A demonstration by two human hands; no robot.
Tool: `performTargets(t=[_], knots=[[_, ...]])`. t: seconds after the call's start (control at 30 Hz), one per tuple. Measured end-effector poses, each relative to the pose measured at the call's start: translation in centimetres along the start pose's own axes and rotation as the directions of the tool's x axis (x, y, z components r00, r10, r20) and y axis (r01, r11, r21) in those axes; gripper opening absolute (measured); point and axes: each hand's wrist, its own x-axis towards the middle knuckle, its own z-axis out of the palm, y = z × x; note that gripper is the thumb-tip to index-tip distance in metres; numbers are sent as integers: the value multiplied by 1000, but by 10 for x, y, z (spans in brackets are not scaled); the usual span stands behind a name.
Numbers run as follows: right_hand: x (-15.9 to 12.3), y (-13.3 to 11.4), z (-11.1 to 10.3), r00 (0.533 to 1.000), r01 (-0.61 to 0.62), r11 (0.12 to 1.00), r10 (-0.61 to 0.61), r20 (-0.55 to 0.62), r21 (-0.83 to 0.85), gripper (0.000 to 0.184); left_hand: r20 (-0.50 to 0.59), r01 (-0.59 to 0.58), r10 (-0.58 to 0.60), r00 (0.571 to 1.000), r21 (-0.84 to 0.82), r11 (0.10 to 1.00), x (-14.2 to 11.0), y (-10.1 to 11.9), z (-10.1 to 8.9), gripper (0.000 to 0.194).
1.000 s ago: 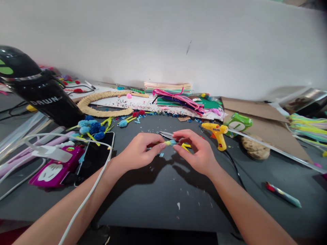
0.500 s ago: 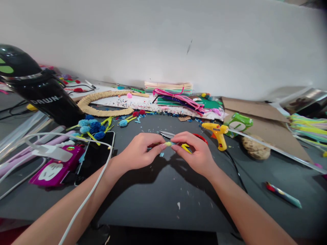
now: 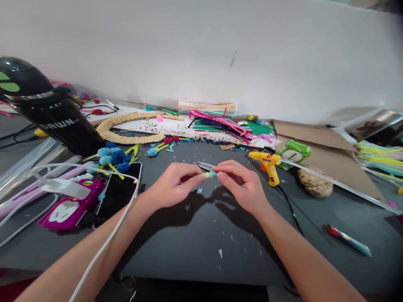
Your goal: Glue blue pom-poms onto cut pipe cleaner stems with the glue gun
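1. Head view: the left hand (image 3: 176,185) pinches a small fuzzy piece (image 3: 208,175), yellow and blue, between thumb and forefinger. It sits in the narrow gap between the two hands' fingertips, above the table (image 3: 195,256).
2. The right hand (image 3: 242,184) has its thumb and forefinger drawn close at the piece's blue end; whether they grip it or only brush it, I cannot tell.
3. To work such a small piece well, the left pinch should probably be firm but not crushing, with the right fingertips shaping the blue end lightly, so the pile isn't flattened.
4. Scissors (image 3: 204,166) lie just beyond the fingertips, blades toward the left; reaching forward carelessly could meet the metal.
5. Blue scraps (image 3: 199,191) lie below the left fingertips and might cling to the fuzz.
6. A yellow glue gun (image 3: 267,165) rests right of the right fingers, its nozzle pointing left.
7. A white cable (image 3: 110,243) crosses over the left forearm, well behind the fingers, and could snag if that arm lifts.
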Motion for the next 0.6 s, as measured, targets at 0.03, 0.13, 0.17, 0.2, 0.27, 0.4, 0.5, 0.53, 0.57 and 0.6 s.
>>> performTargets(t=[0.03, 0.13, 0.17, 0.2, 0.27, 0.4, 0.5, 0.53, 0.57, 0.6], knots=[[0, 0, 1, 999, -30, 999, 31, -9, 19, 13, 1, -6, 6, 1000, 3, 1000, 0, 0, 0, 32], [2, 0, 5, 993, -115, 991, 116, -10, 66, 12, 4, -31, 30, 1000, 25, 999, 0, 0, 2, 30], [2, 0, 6, 990, -139, 987, 140, -1, 75, 12, 2, -39, 39, 999, 36, 999, 0, 0, 3, 29], [2, 0, 7, 987, -159, 984, 159, 8, 81, 12, 1, -47, 47, 999, 46, 998, 0, 0, 3, 29], [2, -1, 7, 982, -189, 977, 188, 25, 94, 13, -3, -55, 55, 998, 61, 997, 0, -1, 4, 28], [2, -2, 6, 978, -209, 972, 204, 52, 109, 13, -1, -60, 60, 998, 60, 996, 1, -1, 4, 26], [2, -2, 5, 976, -215, 971, 210, 64, 107, 13, 5, -58, 58, 998, 50, 997, 1, -1, 3, 26], [1, -1, 5, 975, -218, 970, 212, 68, 105, 13, 7, -55, 55, 998, 46, 997, 1, -1, 3, 26], [1, -1, 5, 974, -220, 970, 213, 73, 102, 13, 10, -53, 52, 999, 42, 998, 1, -1, 3, 26], [1, -1, 5, 974, -219, 971, 212, 79, 100, 14, 13, -50, 49, 999, 38, 998, 1, -1, 3, 27]])
